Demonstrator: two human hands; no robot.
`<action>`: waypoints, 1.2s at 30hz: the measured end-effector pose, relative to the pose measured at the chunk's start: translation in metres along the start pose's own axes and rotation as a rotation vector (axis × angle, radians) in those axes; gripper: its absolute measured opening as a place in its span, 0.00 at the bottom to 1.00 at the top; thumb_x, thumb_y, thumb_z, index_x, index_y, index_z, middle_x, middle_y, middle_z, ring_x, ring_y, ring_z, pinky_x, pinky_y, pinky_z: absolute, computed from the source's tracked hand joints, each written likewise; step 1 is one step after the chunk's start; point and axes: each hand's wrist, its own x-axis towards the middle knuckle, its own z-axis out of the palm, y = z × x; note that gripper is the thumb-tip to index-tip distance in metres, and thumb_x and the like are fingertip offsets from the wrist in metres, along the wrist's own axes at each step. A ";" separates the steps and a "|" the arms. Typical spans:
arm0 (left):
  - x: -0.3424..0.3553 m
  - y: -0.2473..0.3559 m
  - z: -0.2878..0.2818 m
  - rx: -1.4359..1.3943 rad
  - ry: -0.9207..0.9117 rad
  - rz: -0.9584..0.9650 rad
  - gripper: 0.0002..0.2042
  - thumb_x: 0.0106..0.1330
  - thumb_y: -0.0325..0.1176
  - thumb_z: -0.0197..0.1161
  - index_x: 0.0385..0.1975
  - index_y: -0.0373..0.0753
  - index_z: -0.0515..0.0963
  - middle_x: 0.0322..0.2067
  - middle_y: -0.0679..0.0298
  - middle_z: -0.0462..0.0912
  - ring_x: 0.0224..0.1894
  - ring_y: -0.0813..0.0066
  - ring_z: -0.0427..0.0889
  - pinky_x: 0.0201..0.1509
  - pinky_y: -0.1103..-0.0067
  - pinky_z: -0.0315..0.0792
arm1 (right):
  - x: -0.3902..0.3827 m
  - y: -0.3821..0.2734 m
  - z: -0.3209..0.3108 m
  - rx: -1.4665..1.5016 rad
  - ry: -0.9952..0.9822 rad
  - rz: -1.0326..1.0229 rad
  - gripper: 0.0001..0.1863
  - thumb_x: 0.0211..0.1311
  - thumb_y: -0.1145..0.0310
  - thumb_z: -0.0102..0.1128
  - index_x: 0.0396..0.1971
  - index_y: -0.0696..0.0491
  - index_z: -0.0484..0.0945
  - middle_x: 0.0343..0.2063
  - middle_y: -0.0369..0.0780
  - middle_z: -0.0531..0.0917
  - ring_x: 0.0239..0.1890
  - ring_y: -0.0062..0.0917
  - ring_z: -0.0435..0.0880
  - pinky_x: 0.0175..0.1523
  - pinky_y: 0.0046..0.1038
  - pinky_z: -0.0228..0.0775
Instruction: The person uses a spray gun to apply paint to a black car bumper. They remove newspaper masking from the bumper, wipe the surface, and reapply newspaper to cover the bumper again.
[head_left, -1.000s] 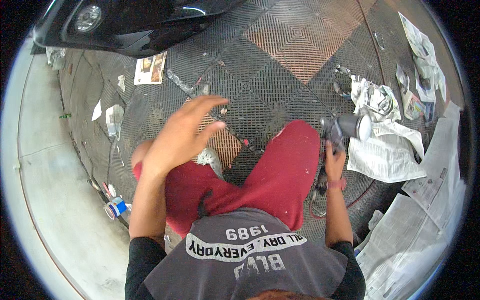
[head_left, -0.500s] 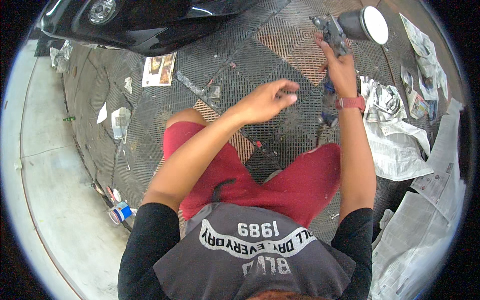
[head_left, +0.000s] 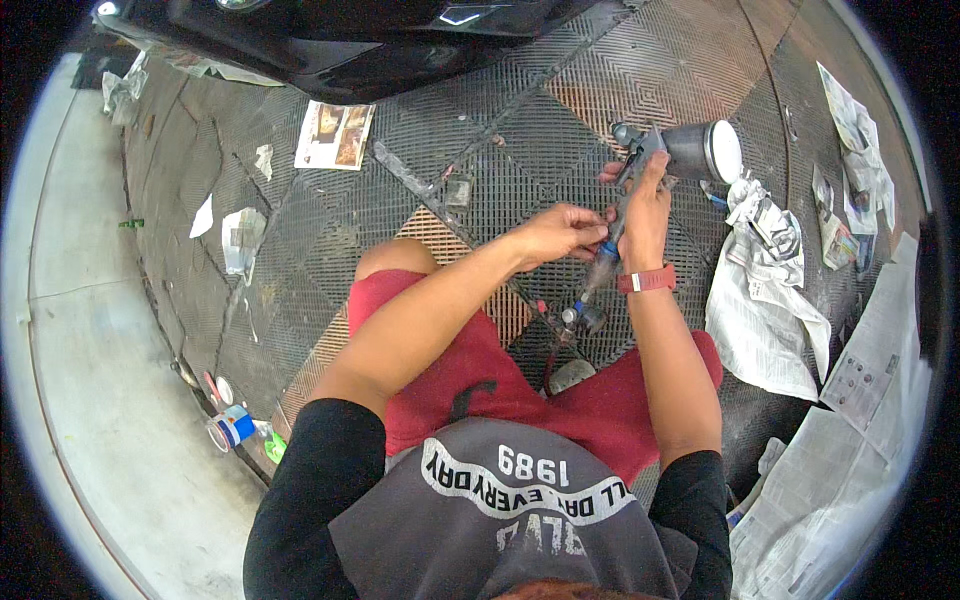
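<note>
Two bare hands met at a grey spray gun point(head_left: 642, 150) held above the gridded floor point(head_left: 490, 105), right of its middle, beyond a person's red-clad knees. The right hand point(head_left: 646, 215), a red band point(head_left: 655, 280) at its wrist, was wrapped around the handle, the gun's dark cup point(head_left: 688, 152) pointing its white end toward the floor's right edge. The left hand point(head_left: 558, 238) had thumb and fingers drawn together beside the lower handle; whether they gripped it could not be told. Crumpled newspaper point(head_left: 768, 315) lay toward the right edge, a printed page point(head_left: 336, 135) near the far edge by a glossy black bumper point(head_left: 400, 60), and a blue-and-white can point(head_left: 234, 427) sat at the left edge.
</note>
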 end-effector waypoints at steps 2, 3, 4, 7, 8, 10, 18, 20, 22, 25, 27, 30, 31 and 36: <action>0.001 -0.008 -0.003 0.035 0.031 -0.013 0.16 0.80 0.40 0.64 0.57 0.35 0.83 0.52 0.66 0.85 0.53 0.75 0.83 0.58 0.71 0.81 | 0.000 0.004 0.005 -0.009 -0.020 0.024 0.42 0.80 0.29 0.39 0.41 0.58 0.83 0.32 0.41 0.88 0.29 0.24 0.82 0.23 0.28 0.68; 0.001 -0.010 -0.005 0.055 0.045 -0.012 0.16 0.80 0.40 0.64 0.57 0.35 0.84 0.54 0.66 0.85 0.53 0.76 0.83 0.58 0.72 0.81 | 0.001 0.006 0.007 -0.006 -0.032 0.040 0.41 0.80 0.30 0.40 0.43 0.58 0.82 0.33 0.42 0.88 0.30 0.24 0.83 0.23 0.27 0.68; 0.001 -0.012 -0.006 0.033 0.057 -0.009 0.16 0.80 0.39 0.64 0.57 0.35 0.84 0.56 0.65 0.84 0.53 0.76 0.82 0.57 0.72 0.81 | 0.001 0.007 0.009 -0.014 -0.023 0.053 0.39 0.81 0.32 0.41 0.46 0.59 0.80 0.34 0.42 0.87 0.32 0.24 0.84 0.22 0.26 0.67; 0.000 -0.011 -0.009 -0.008 0.060 0.002 0.16 0.80 0.39 0.64 0.57 0.34 0.84 0.65 0.62 0.80 0.53 0.77 0.82 0.55 0.73 0.81 | 0.000 0.008 0.017 0.022 0.022 -0.033 0.43 0.80 0.29 0.39 0.39 0.59 0.85 0.31 0.40 0.87 0.24 0.24 0.79 0.23 0.30 0.69; -0.001 -0.009 -0.011 0.000 0.053 -0.009 0.15 0.80 0.38 0.63 0.57 0.34 0.84 0.68 0.61 0.78 0.54 0.77 0.82 0.55 0.73 0.80 | -0.001 0.007 0.018 0.042 0.020 -0.029 0.43 0.80 0.29 0.39 0.40 0.59 0.84 0.31 0.40 0.87 0.25 0.24 0.79 0.23 0.30 0.69; -0.005 -0.006 -0.013 0.022 0.042 -0.014 0.15 0.80 0.38 0.63 0.56 0.33 0.84 0.73 0.59 0.73 0.55 0.77 0.81 0.55 0.73 0.80 | -0.004 0.003 0.019 0.085 0.008 -0.020 0.43 0.80 0.29 0.38 0.43 0.59 0.83 0.31 0.40 0.87 0.26 0.23 0.79 0.23 0.29 0.68; -0.007 0.004 -0.014 0.051 -0.009 0.108 0.14 0.81 0.35 0.61 0.56 0.32 0.84 0.79 0.53 0.64 0.64 0.74 0.79 0.55 0.74 0.80 | -0.011 -0.012 0.026 0.132 0.026 -0.080 0.40 0.82 0.32 0.37 0.46 0.59 0.82 0.32 0.41 0.87 0.27 0.23 0.81 0.23 0.26 0.73; -0.007 0.003 -0.013 0.079 0.012 0.112 0.14 0.81 0.35 0.61 0.54 0.31 0.84 0.79 0.52 0.62 0.66 0.73 0.78 0.55 0.74 0.80 | -0.010 -0.012 0.025 0.111 0.023 -0.086 0.40 0.82 0.33 0.37 0.47 0.59 0.81 0.33 0.42 0.88 0.30 0.25 0.84 0.23 0.26 0.74; -0.006 0.001 -0.012 0.076 0.016 0.109 0.14 0.81 0.36 0.62 0.53 0.31 0.85 0.78 0.52 0.65 0.65 0.73 0.79 0.54 0.74 0.80 | -0.010 -0.012 0.021 0.066 0.015 -0.077 0.39 0.82 0.34 0.38 0.48 0.60 0.81 0.35 0.44 0.88 0.37 0.28 0.90 0.24 0.27 0.76; -0.002 -0.001 -0.010 0.097 0.005 0.071 0.13 0.80 0.37 0.63 0.51 0.34 0.86 0.60 0.59 0.85 0.53 0.77 0.82 0.52 0.74 0.80 | -0.008 -0.010 0.019 0.067 0.055 -0.059 0.39 0.82 0.34 0.39 0.47 0.61 0.81 0.34 0.45 0.89 0.36 0.28 0.90 0.23 0.27 0.75; 0.000 -0.004 -0.008 0.077 0.023 0.078 0.13 0.80 0.37 0.64 0.51 0.34 0.86 0.50 0.64 0.87 0.48 0.78 0.82 0.51 0.74 0.81 | -0.008 -0.008 0.018 0.069 0.057 -0.040 0.39 0.82 0.35 0.39 0.47 0.61 0.81 0.35 0.45 0.89 0.36 0.28 0.90 0.23 0.27 0.75; 0.002 -0.005 -0.005 0.080 0.043 0.087 0.13 0.80 0.39 0.63 0.49 0.35 0.86 0.42 0.69 0.87 0.45 0.77 0.82 0.50 0.74 0.80 | -0.006 -0.006 0.016 0.071 0.069 -0.051 0.38 0.83 0.35 0.39 0.45 0.61 0.81 0.34 0.45 0.89 0.34 0.29 0.89 0.22 0.28 0.74; 0.003 -0.005 -0.005 0.100 0.044 0.087 0.13 0.80 0.39 0.63 0.49 0.35 0.86 0.43 0.69 0.87 0.45 0.77 0.82 0.50 0.73 0.80 | -0.006 -0.005 0.015 0.056 0.078 -0.055 0.38 0.83 0.35 0.39 0.45 0.60 0.81 0.34 0.44 0.89 0.34 0.29 0.89 0.22 0.28 0.73; 0.003 -0.004 -0.003 0.125 0.027 0.085 0.13 0.81 0.38 0.62 0.48 0.35 0.86 0.43 0.69 0.87 0.45 0.78 0.82 0.52 0.75 0.78 | -0.003 -0.005 0.009 -0.040 0.098 -0.003 0.38 0.83 0.36 0.39 0.42 0.59 0.82 0.32 0.43 0.88 0.31 0.27 0.88 0.22 0.28 0.73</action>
